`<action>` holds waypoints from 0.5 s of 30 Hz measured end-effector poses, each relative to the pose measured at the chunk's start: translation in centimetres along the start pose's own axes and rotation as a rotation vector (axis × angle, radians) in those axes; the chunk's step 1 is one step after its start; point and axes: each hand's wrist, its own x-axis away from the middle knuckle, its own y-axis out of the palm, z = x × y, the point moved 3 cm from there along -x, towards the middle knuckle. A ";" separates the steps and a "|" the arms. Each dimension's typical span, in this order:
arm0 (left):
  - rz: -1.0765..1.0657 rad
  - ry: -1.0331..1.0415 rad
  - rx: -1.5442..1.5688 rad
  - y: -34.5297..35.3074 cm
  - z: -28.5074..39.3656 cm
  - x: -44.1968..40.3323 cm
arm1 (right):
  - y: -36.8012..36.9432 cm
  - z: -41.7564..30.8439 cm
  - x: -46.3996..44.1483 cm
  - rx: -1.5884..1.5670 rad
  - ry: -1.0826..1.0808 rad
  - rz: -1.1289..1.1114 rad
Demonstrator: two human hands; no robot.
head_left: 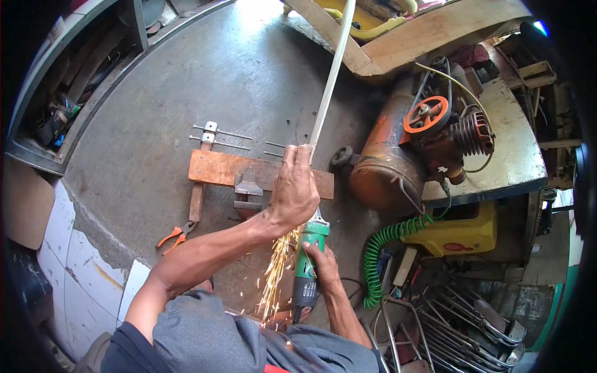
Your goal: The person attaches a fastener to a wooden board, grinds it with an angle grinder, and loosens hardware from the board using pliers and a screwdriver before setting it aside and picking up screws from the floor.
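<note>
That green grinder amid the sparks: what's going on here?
A person's right hand grips a green-and-black handheld grinder as orange sparks fly toward their grey clothing. Their left hand is at the near end of a long, pale, narrow bar, over a brown wooden board, mostly hiding the grinder's metal head.

One head-worn camera looks steeply downward.

You have open floor (149, 118) ahead and to your left, past the wooden board (214, 166) and vise (249, 191). The long pale strip (333, 78) bars a sideways crossing ahead. Sparks (278, 267) fill the space left of the grinder (305, 261); the compressor (385, 165) and green coiled hose (373, 261) crowd your right.
</note>
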 end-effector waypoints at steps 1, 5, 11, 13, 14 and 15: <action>-0.005 -0.013 -0.002 0.0 0.0 0.0 | 0.3 -0.5 0.4 -0.003 0.000 -0.001; 0.004 -0.061 0.035 0.2 -0.1 0.2 | -0.4 0.9 -0.6 -0.009 -0.015 -0.029; 0.023 -0.042 0.028 0.1 -0.1 0.0 | -0.3 0.7 -0.7 0.001 0.012 -0.055; 0.009 -0.028 -0.001 0.1 -0.1 0.1 | -0.6 1.4 -1.1 0.030 -0.030 -0.029; 0.004 -0.030 0.001 0.2 -0.2 0.2 | -1.0 1.8 -1.2 0.029 -0.026 -0.025; 0.009 0.028 -0.016 0.2 -0.2 0.1 | -0.9 1.6 -1.2 0.044 0.000 -0.015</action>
